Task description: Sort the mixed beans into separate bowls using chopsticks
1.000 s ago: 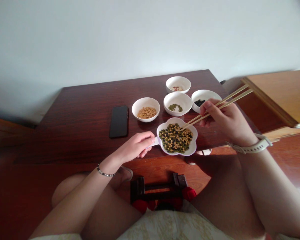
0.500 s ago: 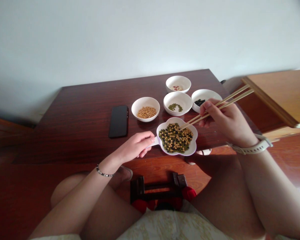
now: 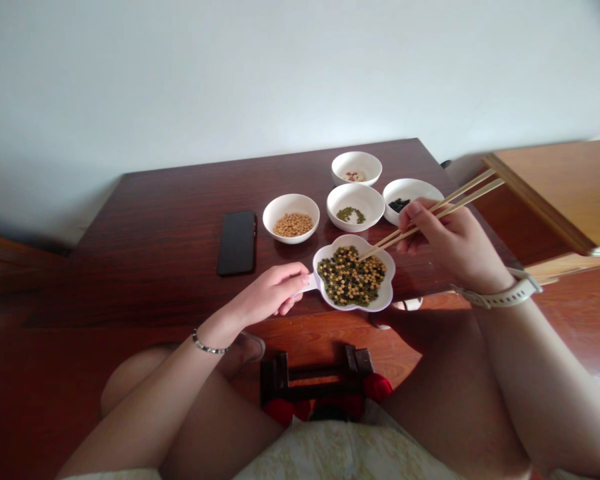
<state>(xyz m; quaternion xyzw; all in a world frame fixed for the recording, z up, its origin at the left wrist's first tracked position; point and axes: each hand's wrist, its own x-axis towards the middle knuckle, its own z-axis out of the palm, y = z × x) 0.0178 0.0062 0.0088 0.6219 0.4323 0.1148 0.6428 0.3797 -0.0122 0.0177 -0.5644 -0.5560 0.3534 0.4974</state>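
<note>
My left hand (image 3: 275,291) is closed around the handle of a white flower-shaped dish (image 3: 389,288) at the table's front edge. Mixed yellow, green and black beans (image 3: 353,277) cover the dish's bottom. My right hand (image 3: 443,240) grips a pair of wooden chopsticks (image 3: 470,193), whose tips touch the mixed beans. Behind the dish stands a white bowl (image 3: 356,193) with some green beans. To its left is a bowl (image 3: 291,202) of yellow beans. A bowl (image 3: 414,188) with black beans is partly hidden by my right hand. Farthest back, another bowl (image 3: 357,160) holds reddish and pale pieces.
A black phone (image 3: 237,243) lies on the dark wooden table (image 3: 180,200), left of the bowls. A lighter wooden piece of furniture (image 3: 560,187) stands at the right. The wall (image 3: 280,80) rises behind the table. My legs are below the front edge.
Almost nothing differs. The chopsticks' rear ends have shifted very slightly to the left; both hands and the dish stay in place.
</note>
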